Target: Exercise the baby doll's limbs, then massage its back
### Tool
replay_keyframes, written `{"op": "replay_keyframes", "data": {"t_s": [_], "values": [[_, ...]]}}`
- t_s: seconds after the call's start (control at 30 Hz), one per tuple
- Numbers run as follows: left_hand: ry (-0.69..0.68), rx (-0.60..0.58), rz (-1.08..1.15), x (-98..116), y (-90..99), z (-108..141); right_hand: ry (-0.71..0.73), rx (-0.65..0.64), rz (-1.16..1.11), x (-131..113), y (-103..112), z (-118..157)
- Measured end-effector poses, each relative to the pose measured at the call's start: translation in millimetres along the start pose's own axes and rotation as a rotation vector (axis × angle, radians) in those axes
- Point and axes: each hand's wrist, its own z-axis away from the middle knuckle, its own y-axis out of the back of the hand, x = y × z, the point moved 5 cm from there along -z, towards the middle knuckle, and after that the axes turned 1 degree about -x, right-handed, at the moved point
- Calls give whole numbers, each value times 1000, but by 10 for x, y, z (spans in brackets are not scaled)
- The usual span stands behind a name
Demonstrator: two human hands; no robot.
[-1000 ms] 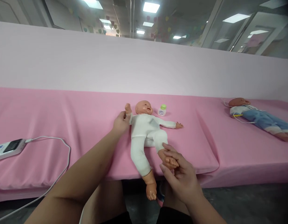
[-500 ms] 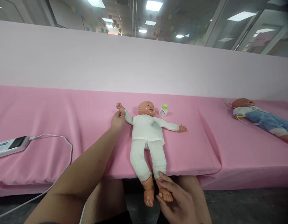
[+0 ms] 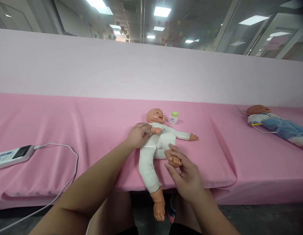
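Note:
A baby doll (image 3: pixel 151 142) in a white cloth suit lies on its back on the pink sheet (image 3: pixel 102 114), head away from me. My left hand (image 3: pixel 139 134) is closed around its arm on the left, which is folded over the chest. With my right hand (image 3: pixel 184 169) I grip the foot on the right, and that leg is bent up toward the belly. The doll's other leg hangs past the sheet's front edge, and its other arm stretches out to the right. Beside the head stands a small white bottle (image 3: pixel 173 118) with a green cap.
On the right lies a second doll (image 3: pixel 280 124) in blue trousers with thin tubing around it. A white device (image 3: pixel 15 157) with a dark screen rests at the left, its white cable (image 3: pixel 76 156) running toward me. Behind the bed rises a white wall (image 3: pixel 117 71) with glass above.
My left hand has brought the doll's arm inward from the side onto its chest. My right hand has raised the foot, bending the leg up from straight.

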Motion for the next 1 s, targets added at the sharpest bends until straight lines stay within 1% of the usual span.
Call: {"op": "replay_keyframes", "data": {"t_s": [0.1,0.2,0.27,0.33,0.4,0.47,0.53,0.6,0.67,0.73,0.8,0.9,1.0], "values": [[-61,-99,-96,55,-47,0,-36,-22,-74,152,-128,-226],[-68,-148,-116,59,-53,2,-47,-28,-102,251,-225,-338],[-57,-139,-91,39,-55,2,-51,-30,-115,280,-260,-353],[-16,-93,-41,3,-51,1,-51,-31,-131,268,-260,-336],[39,-37,32,-41,-36,-1,-52,-24,-143,218,-213,-288],[120,15,115,-105,-7,1,-51,-10,-142,143,-121,-203],[239,61,198,-214,29,13,-47,-7,-122,64,-12,-72],[386,109,290,-369,55,36,-40,-18,-87,0,91,100],[567,179,459,-569,50,71,-32,-37,-37,-46,168,292],[753,272,650,-771,13,111,-17,-55,25,-87,212,469],[894,351,779,-928,-33,137,2,-65,71,-124,220,609],[994,392,843,-1047,-73,140,35,-53,80,-143,181,748],[1023,412,881,-1044,-73,144,65,-42,33,-80,104,832]]}}
